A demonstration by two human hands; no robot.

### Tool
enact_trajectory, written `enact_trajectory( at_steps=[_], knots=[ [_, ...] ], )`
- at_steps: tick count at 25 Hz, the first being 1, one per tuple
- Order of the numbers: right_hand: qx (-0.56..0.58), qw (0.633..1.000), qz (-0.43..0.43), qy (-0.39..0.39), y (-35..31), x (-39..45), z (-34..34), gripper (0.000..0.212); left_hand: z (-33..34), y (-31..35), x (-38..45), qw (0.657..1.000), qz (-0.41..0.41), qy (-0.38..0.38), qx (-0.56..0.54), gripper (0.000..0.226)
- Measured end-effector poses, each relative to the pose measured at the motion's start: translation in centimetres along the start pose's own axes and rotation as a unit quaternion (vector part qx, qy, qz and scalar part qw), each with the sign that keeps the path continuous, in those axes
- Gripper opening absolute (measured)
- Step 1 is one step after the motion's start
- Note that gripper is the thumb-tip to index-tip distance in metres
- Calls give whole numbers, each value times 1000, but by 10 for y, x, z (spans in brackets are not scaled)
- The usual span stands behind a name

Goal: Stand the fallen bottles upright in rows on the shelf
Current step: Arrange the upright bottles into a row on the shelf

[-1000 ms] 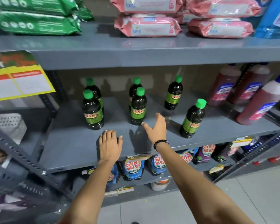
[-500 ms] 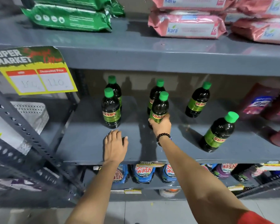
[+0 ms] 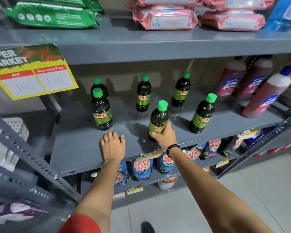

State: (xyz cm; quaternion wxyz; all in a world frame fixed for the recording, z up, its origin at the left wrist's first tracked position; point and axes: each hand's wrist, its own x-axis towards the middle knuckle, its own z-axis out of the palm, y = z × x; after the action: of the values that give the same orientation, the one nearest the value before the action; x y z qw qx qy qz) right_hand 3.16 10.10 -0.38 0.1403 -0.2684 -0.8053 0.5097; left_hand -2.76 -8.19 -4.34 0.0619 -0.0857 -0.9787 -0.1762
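Several dark bottles with green caps and green "Sunny" labels stand upright on the grey middle shelf (image 3: 77,148). My right hand (image 3: 163,136) grips the lower body of one bottle (image 3: 159,118) near the shelf's front. Behind it stand a middle back bottle (image 3: 143,94) and a right back bottle (image 3: 181,90). A front right bottle (image 3: 202,115) stands apart. At the left, a front bottle (image 3: 101,110) partly hides another bottle (image 3: 97,81) behind it. My left hand (image 3: 112,147) lies flat and open on the shelf, just in front of the left bottle.
Reddish bottles with blue caps (image 3: 265,93) lean at the shelf's right end. A yellow price sign (image 3: 32,73) hangs at the left. Green packs (image 3: 50,15) and pink packs (image 3: 165,19) lie on the upper shelf. Detergent pouches (image 3: 141,167) fill the lower shelf. A slanted metal brace (image 3: 32,158) crosses at the left.
My right hand reached forward, closed on the middle front bottle and drew it toward the shelf's front edge, away from the bottle behind it. My left hand stayed flat on the shelf.
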Motion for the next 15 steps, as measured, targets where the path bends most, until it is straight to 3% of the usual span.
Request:
enact_trajectory(
  at_steps=[5, 7, 9, 10, 15],
  knots=[
    [16, 999, 2, -31, -3, -10, -8, 77, -6, -1, -1, 1000, 8, -4, -19, 40],
    [2, 999, 14, 38, 0, -24, -5, 82, -10, -8, -3, 999, 15, 7, -28, 39],
    [-39, 991, 5, 124, 7, -44, 5, 61, -15, -20, -6, 1000, 11, 15, -24, 39],
    [-66, 989, -21, 131, 9, -53, 12, 51, -17, -28, -7, 1000, 7, 17, -16, 39],
    [-150, 975, -160, 16, -15, -63, 62, 36, -29, -64, -12, 999, -28, 21, 3, 40]
  ],
)
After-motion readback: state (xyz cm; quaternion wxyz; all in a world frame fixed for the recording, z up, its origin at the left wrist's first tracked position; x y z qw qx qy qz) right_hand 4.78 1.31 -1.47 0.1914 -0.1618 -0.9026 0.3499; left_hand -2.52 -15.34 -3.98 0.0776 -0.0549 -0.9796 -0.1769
